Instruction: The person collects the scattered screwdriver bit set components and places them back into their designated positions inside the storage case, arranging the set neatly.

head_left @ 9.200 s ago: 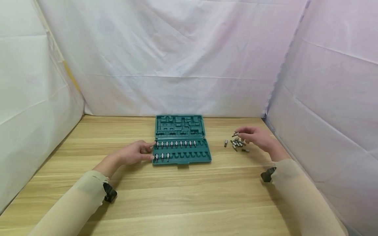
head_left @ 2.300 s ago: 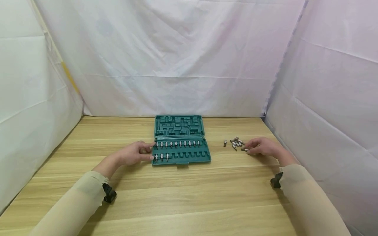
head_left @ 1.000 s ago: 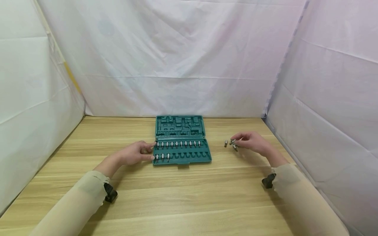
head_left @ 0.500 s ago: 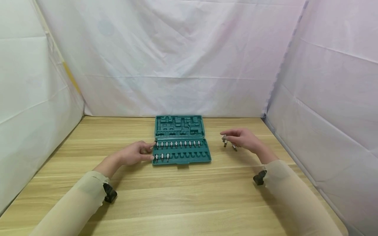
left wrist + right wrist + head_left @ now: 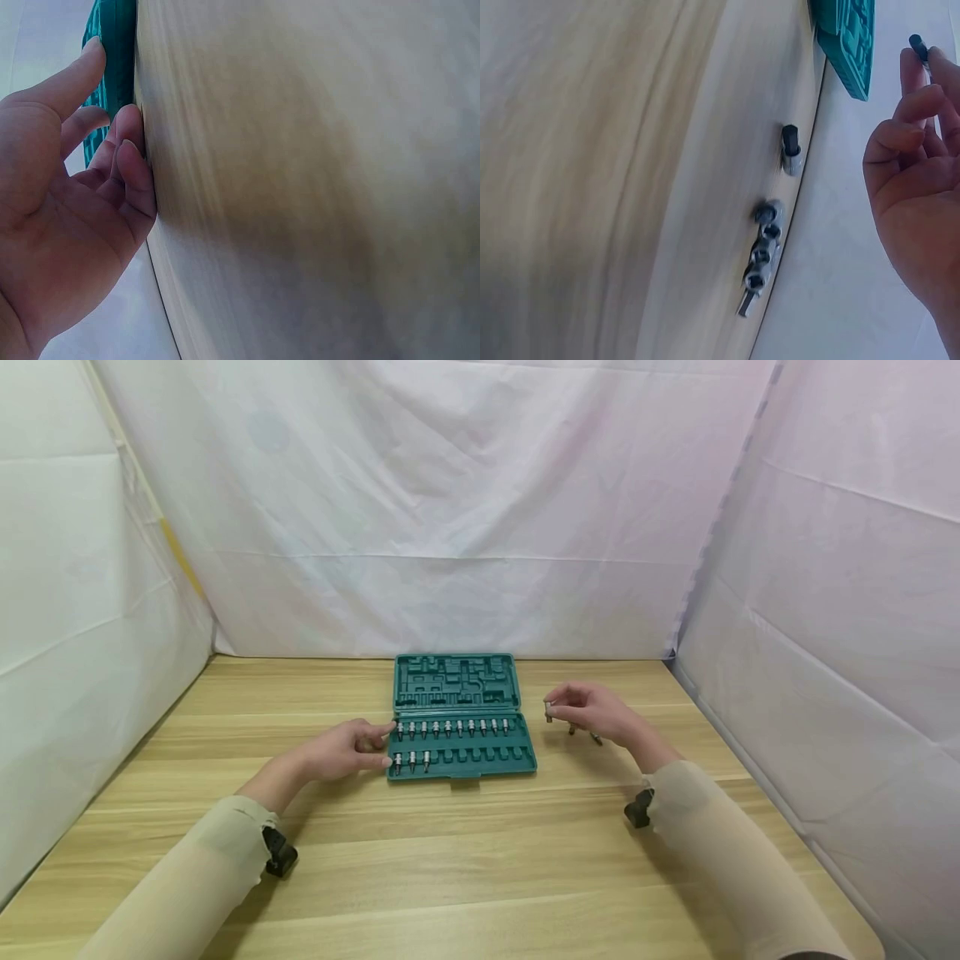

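An open green case (image 5: 457, 743) lies flat on the table, its moulded lid (image 5: 457, 681) folded back. Bit sockets (image 5: 448, 727) fill the back row from end to end; the front row has a few bit sockets (image 5: 412, 762) at its left and bare slots to the right. My left hand (image 5: 341, 750) rests at the case's left edge, thumb and index finger spread against it, other fingers loosely bent in the left wrist view. To the case's right, my right hand (image 5: 600, 710) pinches one bit socket (image 5: 919, 47) upright between thumb and fingertips, above the table.
Under and behind my right hand, a single bit socket (image 5: 791, 150) lies apart from a small cluster of bit sockets (image 5: 765, 240); the head view mostly hides them. White cloth walls (image 5: 450, 510) enclose the wooden table (image 5: 465, 860) at the back and sides.
One more bit socket sits at the back row's right end than in the oldest frame. Since then my right hand has picked another from the pile and moved left. My left hand stays put.
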`<state>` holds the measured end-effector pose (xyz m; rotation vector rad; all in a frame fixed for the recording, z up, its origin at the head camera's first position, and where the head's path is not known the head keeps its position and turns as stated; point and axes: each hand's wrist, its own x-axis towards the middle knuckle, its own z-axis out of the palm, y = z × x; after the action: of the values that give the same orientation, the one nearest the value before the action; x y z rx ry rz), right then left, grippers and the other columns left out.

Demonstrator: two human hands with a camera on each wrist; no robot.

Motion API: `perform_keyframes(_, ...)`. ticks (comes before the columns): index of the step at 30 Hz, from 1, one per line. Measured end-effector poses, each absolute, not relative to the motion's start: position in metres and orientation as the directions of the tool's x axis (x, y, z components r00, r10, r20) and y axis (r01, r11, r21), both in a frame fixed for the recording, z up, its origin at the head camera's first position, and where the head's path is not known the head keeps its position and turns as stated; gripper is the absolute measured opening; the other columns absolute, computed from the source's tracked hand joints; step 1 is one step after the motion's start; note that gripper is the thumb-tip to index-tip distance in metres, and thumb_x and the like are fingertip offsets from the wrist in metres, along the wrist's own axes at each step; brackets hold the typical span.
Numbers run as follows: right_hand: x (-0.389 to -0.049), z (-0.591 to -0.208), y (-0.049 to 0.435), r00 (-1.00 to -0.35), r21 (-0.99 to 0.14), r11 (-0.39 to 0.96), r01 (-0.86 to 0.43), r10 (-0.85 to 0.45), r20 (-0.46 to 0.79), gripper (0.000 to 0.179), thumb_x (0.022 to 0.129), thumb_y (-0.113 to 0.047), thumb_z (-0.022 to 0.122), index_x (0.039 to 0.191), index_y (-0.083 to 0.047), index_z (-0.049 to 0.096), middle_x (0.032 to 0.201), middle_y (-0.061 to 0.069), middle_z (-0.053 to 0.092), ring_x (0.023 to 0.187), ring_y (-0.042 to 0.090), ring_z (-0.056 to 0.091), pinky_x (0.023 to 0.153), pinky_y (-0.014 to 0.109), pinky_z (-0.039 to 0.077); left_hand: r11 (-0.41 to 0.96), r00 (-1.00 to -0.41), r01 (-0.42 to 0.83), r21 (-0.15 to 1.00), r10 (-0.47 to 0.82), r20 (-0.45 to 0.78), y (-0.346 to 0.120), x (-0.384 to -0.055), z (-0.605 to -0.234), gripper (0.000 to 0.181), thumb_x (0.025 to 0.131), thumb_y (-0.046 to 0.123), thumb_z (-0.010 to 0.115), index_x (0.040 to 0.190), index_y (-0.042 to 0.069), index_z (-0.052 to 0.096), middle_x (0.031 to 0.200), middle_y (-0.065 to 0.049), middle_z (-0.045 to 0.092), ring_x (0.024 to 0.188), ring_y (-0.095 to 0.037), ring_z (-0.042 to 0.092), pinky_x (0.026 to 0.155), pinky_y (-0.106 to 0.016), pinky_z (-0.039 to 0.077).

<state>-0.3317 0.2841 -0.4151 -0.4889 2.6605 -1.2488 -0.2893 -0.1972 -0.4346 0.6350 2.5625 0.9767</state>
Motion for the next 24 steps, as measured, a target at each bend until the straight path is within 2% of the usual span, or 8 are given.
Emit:
perform_keyframes(5,-0.338,-0.417,0.274,-0.934,-0.758,0.616,-0.217,-0.357,-0.022,0.046,0.105,-0.044,0.076,0.136,-0.01,0.073,0.117,0.008,0.078,0.093,0.034,0.065,0.085,0.051,0.058,0.671,-0.851,0.278,0.688,0.504,-0.148,-0.197,-0.289,-0.434,0.079,0.105,0.034,0.077,0.17,0.01,0.04,0.139,-0.021,0.061,0.119,-0.028,0.06,0.103,-0.047,0.049)
perform_keyframes(9,-0.343,-0.418,0.265,-0.934,-0.738,0.638,-0.219,-0.355,-0.03,0.042,0.104,-0.045,0.076,0.134,-0.015,0.075,0.117,0.005,0.078,0.093,0.028,0.064,0.085,0.051,0.058,0.676,-0.853,0.274,0.684,0.499,-0.151,-0.197,-0.289,-0.434,0.079,0.105,0.035,0.077,0.17,0.01,0.04,0.138,-0.02,0.062,0.117,-0.027,0.06,0.101,-0.046,0.049)
perform_keyframes(15,-0.35,-0.423,0.252,-0.93,-0.756,0.615,-0.223,-0.367,-0.024,0.029,0.105,-0.036,0.077,0.127,-0.017,0.078,0.119,0.005,0.078,0.102,0.032,0.068,0.089,0.045,0.057,0.669,-0.848,0.279,0.689,0.509,-0.15,-0.197,-0.289,-0.433,0.079,0.105,0.035,0.077,0.17,0.01,0.039,0.142,-0.022,0.06,0.12,-0.028,0.06,0.102,-0.047,0.049)
perform_keyframes(19,-0.353,-0.427,0.245,-0.925,-0.748,0.616,-0.248,-0.381,-0.007,0.025,0.105,-0.03,0.078,0.124,-0.015,0.079,0.121,0.006,0.078,0.108,0.027,0.069,0.091,0.041,0.057,0.666,-0.845,0.28,0.691,0.513,-0.152,-0.197,-0.288,-0.432,0.079,0.105,0.034,0.077,0.17,0.009,0.038,0.143,-0.024,0.059,0.117,-0.028,0.058,0.098,-0.044,0.047)
perform_keyframes(24,-0.357,-0.43,0.237,-0.918,-0.725,0.632,-0.273,-0.396,0.001,0.018,0.104,-0.023,0.078,0.12,-0.013,0.081,0.123,0.007,0.079,0.112,0.025,0.068,0.098,0.042,0.056,0.674,-0.849,0.272,0.687,0.504,-0.159,-0.197,-0.288,-0.431,0.079,0.106,0.035,0.076,0.17,0.01,0.038,0.142,-0.023,0.06,0.123,-0.031,0.06,0.104,-0.05,0.05)
